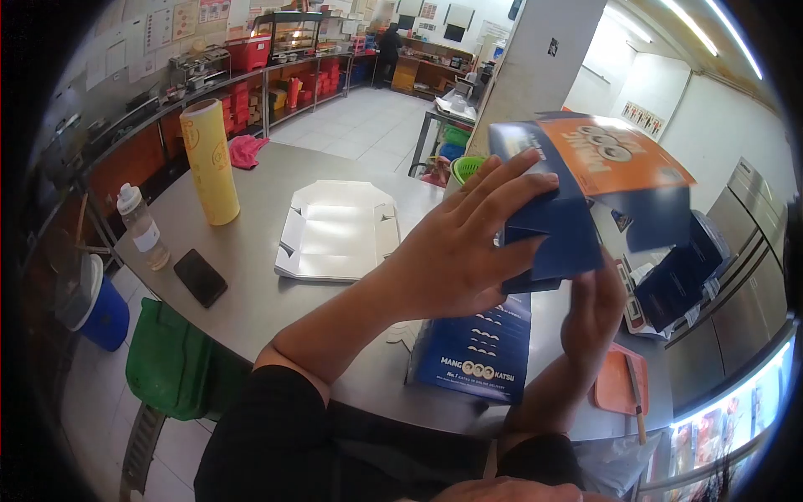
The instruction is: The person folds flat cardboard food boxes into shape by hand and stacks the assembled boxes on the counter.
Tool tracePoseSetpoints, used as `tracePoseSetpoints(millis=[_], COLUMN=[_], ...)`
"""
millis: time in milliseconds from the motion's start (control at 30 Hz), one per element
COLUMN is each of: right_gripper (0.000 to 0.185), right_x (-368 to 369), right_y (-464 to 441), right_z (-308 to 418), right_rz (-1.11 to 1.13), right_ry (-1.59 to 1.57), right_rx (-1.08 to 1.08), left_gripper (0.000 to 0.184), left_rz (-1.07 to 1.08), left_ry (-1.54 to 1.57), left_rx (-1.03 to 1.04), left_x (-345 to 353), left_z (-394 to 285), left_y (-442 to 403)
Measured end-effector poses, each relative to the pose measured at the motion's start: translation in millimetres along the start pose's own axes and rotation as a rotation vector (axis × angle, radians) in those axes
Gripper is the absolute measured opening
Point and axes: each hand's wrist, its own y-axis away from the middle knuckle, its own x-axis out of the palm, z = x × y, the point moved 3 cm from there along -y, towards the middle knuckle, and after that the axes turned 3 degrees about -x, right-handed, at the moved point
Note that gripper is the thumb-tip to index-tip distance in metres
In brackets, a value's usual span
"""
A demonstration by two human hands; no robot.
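Observation:
Both hands hold up a partly folded cardboard takeaway box (623, 151), blue with an orange top panel, its flaps hanging loose. My left hand (477, 230) lies along the box's near left side, fingers extended over the blue panel and the thumb lower down. Underneath, my right hand (595, 305) supports the box from below; some of its fingertips are hidden behind the blue flaps. Below the hands, a blue printed box (473, 356) lies on the steel table. To the left of my forearm sits a stack of flattened boxes (339, 234), white inside facing up.
On the table's left are a cling film roll (209, 163), a squeeze bottle (144, 230) and a phone (201, 278). At right, a knife (636, 389) rests on an orange tray (615, 381), near more blue boxes (682, 272). A green bin (167, 360) stands front left. A person (390, 54) stands far back.

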Motion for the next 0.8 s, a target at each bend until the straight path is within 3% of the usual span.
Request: tracePoseSetpoints(millis=[33, 167, 267, 433, 533, 567, 800], right_gripper=[0.044, 0.064, 0.037, 0.017, 0.018, 0.021, 0.021], right_x=[0, -14, -24, -32, -28, -27, -30], right_y=[2, 6, 0, 2, 1, 2, -5], right_z=[5, 4, 17, 27, 33, 27, 18], right_rz=[-0.083, -0.155, -0.078, -0.014, -0.011, -0.008, 0.127], right_ry=[-0.185, -0.277, -0.498, -0.417, -0.423, -0.332, -0.305], right_rx=[-0.033, -0.059, 0.151, 0.331, 0.330, 0.224, 0.232], left_gripper=[0.050, 0.055, 0.058, 0.066, 0.070, 0.071, 0.062], left_rz=[0.019, 0.123, 0.293, 0.481, 0.499, 0.500, 0.528], left_ry=[-0.044, -0.107, 0.007, 0.340, 0.375, 0.358, 0.432], left_rx=[0.013, 0.114, -0.006, -0.111, -0.121, -0.120, -0.117], left_x=[3, 10, -1, -18, -18, -18, -19], left_z=[0, -18, -40, -60, -60, -60, -52], left_y=[0, 3, 0, -6, -7, -8, -11])
